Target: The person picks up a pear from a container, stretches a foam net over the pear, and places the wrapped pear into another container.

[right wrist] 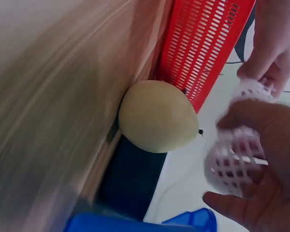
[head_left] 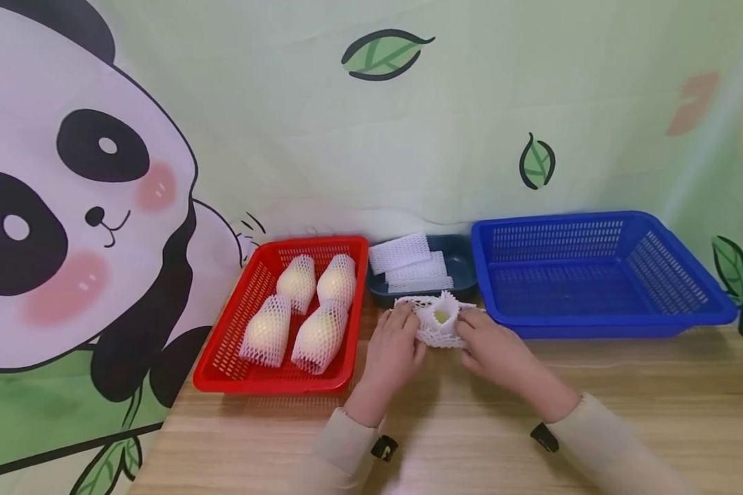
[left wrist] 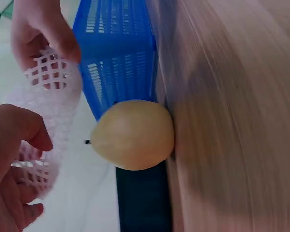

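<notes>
A pale yellow pear point(left wrist: 135, 135) with a dark stem stands upright on the table in both wrist views. Just above it, a white foam net sleeve point(head_left: 432, 337) is spread wide between two hands. The left hand point(head_left: 395, 347) grips its left side, thumb and fingers curled on the mesh. On the opposite side, the right hand point(head_left: 498, 350) holds the sleeve's other edge. From the head view, a bit of the pear shows through the sleeve's round opening. Both wrist views show the sleeve apart from the pear.
A red basket point(head_left: 272, 386) on the left contains several fruits in foam nets point(head_left: 266, 333). Behind the hands, a dark green tray point(head_left: 464, 265) holds several flat foam sleeves point(head_left: 402, 253). The blue basket point(head_left: 594, 323) stands at right, against a panda-printed backdrop point(head_left: 439, 137).
</notes>
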`<state>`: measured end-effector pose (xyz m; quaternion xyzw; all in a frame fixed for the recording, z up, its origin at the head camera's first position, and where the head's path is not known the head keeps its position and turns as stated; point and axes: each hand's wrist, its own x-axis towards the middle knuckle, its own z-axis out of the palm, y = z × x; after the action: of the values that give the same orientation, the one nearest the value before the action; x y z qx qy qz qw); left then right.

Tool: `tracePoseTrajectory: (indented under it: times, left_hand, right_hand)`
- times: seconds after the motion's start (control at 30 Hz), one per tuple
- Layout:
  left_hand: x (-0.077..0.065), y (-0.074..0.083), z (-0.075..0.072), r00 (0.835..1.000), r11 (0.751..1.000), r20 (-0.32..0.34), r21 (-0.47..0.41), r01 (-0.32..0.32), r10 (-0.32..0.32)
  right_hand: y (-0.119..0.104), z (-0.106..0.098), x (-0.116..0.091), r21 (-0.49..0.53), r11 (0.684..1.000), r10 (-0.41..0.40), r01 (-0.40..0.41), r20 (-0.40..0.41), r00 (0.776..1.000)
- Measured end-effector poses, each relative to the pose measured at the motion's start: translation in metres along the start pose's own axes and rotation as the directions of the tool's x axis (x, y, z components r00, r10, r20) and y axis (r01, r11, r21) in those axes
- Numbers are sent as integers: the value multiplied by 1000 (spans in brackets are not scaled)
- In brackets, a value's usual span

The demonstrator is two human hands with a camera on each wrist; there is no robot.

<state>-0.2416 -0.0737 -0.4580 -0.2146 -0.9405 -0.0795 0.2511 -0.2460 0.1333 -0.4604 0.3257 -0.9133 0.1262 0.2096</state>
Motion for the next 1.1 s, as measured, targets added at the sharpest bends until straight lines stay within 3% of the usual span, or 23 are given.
tracePoseTrajectory:
  times: [0.23, 0.4, 0.8, 0.97, 1.1]
  left_hand:
    - [10, -6, 24, 998, 998, -36, -25, 56, -57]
    - [11, -10, 38, 997, 996, -13, -55, 69, -70]
    - [9, -13, 55, 994, 988, 50, -109, 105, -100]
    - [9, -17, 58, 983, 975, 138, -169, 142, -119]
    - [9, -22, 57, 956, 951, 265, -240, 192, -126]
  right_hand:
    - [2, 19, 16, 60, 989, 140, -137, -48, 989]
    - [4, 34, 19, 82, 974, 214, -210, -43, 976]
    - [16, 53, 21, 164, 970, 184, -180, -7, 983]
    - [24, 57, 21, 246, 951, 169, -186, 91, 981]
    - [30, 57, 22, 295, 933, 161, -206, 169, 972]
